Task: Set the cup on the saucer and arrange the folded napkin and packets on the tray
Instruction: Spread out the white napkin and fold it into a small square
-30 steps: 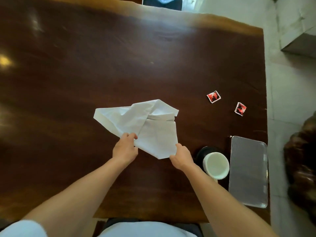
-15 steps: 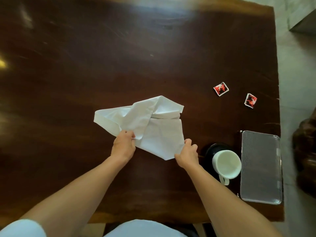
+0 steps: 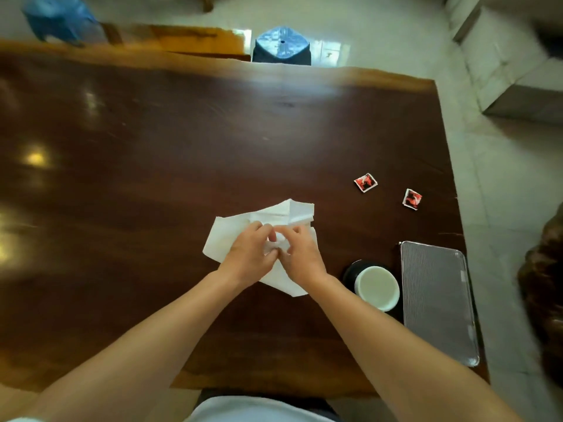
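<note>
Mid-frame, left hand (image 3: pixel 249 254) and right hand (image 3: pixel 301 257) meet, fingers pinching the white napkin (image 3: pixel 231 236) on the dark surface (image 3: pixel 182 147); tray (image 3: pixel 435 300) lower right

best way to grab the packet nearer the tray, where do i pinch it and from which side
Probably from above with the right hand: the packet lies flat on the table, apart from the other packet and the tray. Pinch two opposite edges, or lift its slightly raised white corner, since nothing flat offers a side grip.
</note>
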{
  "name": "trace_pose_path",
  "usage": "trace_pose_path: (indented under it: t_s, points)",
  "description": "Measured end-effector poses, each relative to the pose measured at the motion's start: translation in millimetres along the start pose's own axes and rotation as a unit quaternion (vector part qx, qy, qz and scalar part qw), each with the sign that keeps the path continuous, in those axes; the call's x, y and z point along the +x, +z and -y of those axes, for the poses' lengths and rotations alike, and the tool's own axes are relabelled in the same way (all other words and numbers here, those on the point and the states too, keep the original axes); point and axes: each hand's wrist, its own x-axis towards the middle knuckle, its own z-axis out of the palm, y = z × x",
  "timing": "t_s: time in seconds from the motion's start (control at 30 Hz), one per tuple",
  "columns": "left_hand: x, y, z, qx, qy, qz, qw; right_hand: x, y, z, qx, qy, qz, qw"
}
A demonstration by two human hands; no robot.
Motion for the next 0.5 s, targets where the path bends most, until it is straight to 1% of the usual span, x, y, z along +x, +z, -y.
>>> trace_pose_path:
  t_s: [0.07,0.13,0.27,0.37,0.5]
  points:
    - [-9.9,-11.7,-9.6,0.040,0.027,-0.056,0.997,-10.6,-12.0,10.7,-0.038,-0.043,-0.020,0.998]
    - [-19.4,-22.4,-17.7,0.080,0.043,-0.094,0.991,-21.2,-22.2,20.2,-0.074,-0.074,-0.049,0.993]
    - [-36.4,-45.2,-29.2,0.079,0.054,-0.161,0.982,-35.8,-43.4,32.3,-0.121,-0.131,-0.092,0.980]
    - [-46.9,-70.7,-41.1,0.052,0.083,-0.213,0.972,-41.5,-59.3,35.7,-0.123,-0.128,-0.080,0.981]
    - [-52.2,-103.4,-56.1,0.019,0.093,-0.303,0.948,-47.5,-70.9,37.5,-0.077,-0.076,-0.042,0.993]
